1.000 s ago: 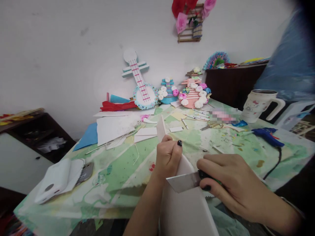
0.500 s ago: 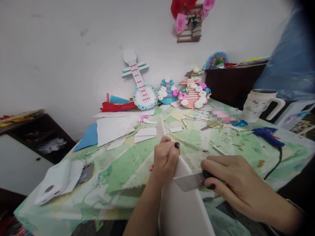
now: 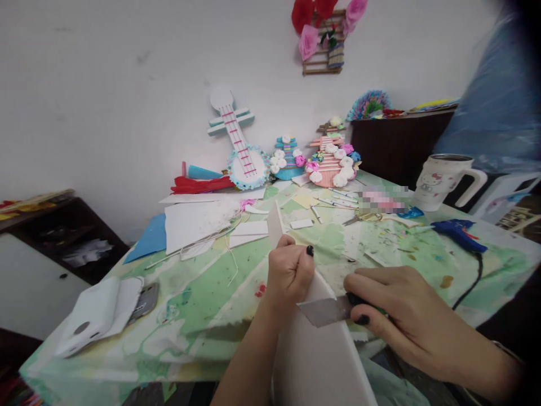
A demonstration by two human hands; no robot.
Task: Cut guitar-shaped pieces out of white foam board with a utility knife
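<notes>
Nudged rightward, the white board (image 3: pixel 323 361), clenched in the left hand (image 3: pixel 291 270), points lengthwise over the table (image 3: pixel 203 304) toward the wall (image 3: pixel 127 113), right hand (image 3: pixel 397 321) closed round a left-pointing knife (image 3: pixel 324 313).

To the left of the left hand (image 3: pixel 289 273), I have a wide lane over the green tablecloth (image 3: pixel 203 316), stopped by a white object (image 3: pixel 95 313) near the edge. Between the hands I can't pass: the knife (image 3: pixel 323 314) crosses the white board (image 3: pixel 316 361). Beyond the right hand (image 3: pixel 391 310), the blue glue gun (image 3: pixel 459 234) and its black cord (image 3: pixel 472 287) bar the side, the tall mug (image 3: pixel 439 183) standing behind; the scissors (image 3: pixel 367 217) lie flat, passable from above.
</notes>
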